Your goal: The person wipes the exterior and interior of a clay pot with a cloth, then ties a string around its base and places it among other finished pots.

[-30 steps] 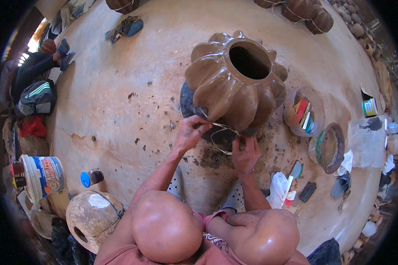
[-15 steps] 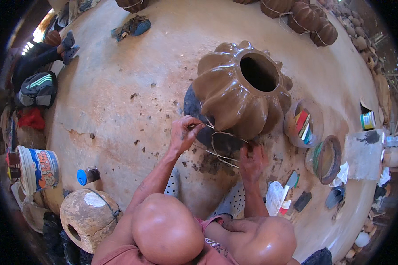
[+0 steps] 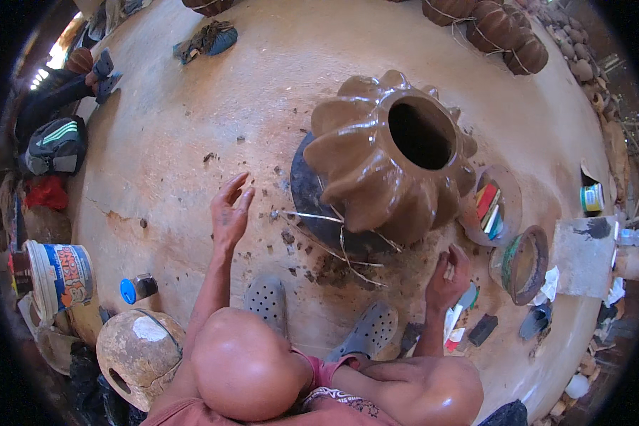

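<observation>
A large, glossy brown clay pot with deep ribs like a pumpkin and a round dark mouth stands tilted on a dark round base. Thin pale fibre strips, tied together, hang loose at the pot's near lower side, their ends sticking out. My left hand is raised off to the left of the pot, fingers stretched and holding nothing. On the other side, my right hand is apart from the pot, its fingers loosely bent with a gap to the thumb and nothing visible between them.
Right of the pot are a clear bowl of tools and a round basin. A blue-lidded jar, a round clay vessel and a white bucket stand left. Tied brown pots sit far back. Another person's feet show upper left.
Both my hands have let go of the fibre strips and moved apart, the left hand leftward, the right hand to the right and nearer me. The strips now hang loose.
</observation>
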Available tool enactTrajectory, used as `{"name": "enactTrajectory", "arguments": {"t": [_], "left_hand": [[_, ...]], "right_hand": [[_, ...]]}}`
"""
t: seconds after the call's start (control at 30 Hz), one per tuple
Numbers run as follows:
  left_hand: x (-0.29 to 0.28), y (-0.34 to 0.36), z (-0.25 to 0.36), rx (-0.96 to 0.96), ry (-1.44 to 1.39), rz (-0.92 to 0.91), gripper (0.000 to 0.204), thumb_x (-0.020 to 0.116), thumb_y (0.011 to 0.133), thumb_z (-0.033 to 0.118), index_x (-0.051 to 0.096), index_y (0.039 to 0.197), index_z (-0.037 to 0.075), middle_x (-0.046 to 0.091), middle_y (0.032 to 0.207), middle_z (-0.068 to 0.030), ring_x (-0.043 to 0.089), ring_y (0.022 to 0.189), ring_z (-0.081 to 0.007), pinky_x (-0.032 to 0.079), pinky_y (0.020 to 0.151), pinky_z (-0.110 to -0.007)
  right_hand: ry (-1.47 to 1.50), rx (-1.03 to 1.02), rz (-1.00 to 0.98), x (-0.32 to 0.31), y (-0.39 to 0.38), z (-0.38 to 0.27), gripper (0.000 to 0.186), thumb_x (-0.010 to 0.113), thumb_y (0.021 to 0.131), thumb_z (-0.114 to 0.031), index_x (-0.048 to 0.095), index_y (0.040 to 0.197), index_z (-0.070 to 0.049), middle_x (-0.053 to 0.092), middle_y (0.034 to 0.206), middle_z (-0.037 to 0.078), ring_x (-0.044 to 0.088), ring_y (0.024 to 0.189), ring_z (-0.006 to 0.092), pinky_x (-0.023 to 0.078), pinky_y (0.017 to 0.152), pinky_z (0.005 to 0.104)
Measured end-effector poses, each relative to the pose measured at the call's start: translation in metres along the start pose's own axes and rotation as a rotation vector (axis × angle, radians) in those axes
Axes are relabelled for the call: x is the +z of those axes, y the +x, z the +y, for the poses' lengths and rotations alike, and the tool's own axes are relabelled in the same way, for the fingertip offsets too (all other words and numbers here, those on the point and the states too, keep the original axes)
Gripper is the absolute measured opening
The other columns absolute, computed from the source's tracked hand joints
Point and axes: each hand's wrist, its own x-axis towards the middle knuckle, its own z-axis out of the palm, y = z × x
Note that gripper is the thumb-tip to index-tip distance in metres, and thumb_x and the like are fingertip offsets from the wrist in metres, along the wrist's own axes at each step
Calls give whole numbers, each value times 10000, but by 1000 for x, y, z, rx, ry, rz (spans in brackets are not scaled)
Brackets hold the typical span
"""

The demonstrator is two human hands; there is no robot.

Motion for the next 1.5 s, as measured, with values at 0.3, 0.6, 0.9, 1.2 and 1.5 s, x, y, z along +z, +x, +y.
{"name": "enactTrajectory", "arguments": {"t": [0.3,0.6,0.9,1.2,1.5], "left_hand": [[11,48,60,-83,-97,-137,262,720,975,33,729,1234,-5,669,1352,-131,664,1221,-213,571,1013,-329],[-56,45,134,-630,-6,-269,308,730,986,83,710,1283,2,706,1276,-129,685,1160,-212,565,987,-331],[-146,12,256,-1097,91,-336,554,721,1006,403,645,1394,16,670,1307,-128,639,1222,-244,536,998,-375],[-66,125,313,-1093,90,-466,834,499,1047,629,348,1635,56,341,1692,-191,322,1548,-424,238,1261,-505],[91,205,273,-1217,181,-682,849,518,1004,680,355,1645,149,348,1676,-187,401,1482,-419,316,1225,-498]], "right_hand": [[98,395,-137,7,35,18,150,696,958,-25,730,1091,36,740,1106,148,716,951,235,585,860,344],[77,624,-616,-95,89,-47,166,694,980,-103,747,1037,44,739,975,138,682,860,188,542,807,342],[-16,1183,-709,-241,83,-121,272,642,1051,-213,733,1033,43,737,870,109,689,760,157,547,725,334],[490,1619,-615,-142,109,-72,579,526,1097,-496,635,1342,17,722,1159,107,704,917,197,565,776,319],[659,1739,-627,0,158,-64,616,537,1066,-568,619,1424,-73,674,1358,115,681,948,199,553,840,349]]}}
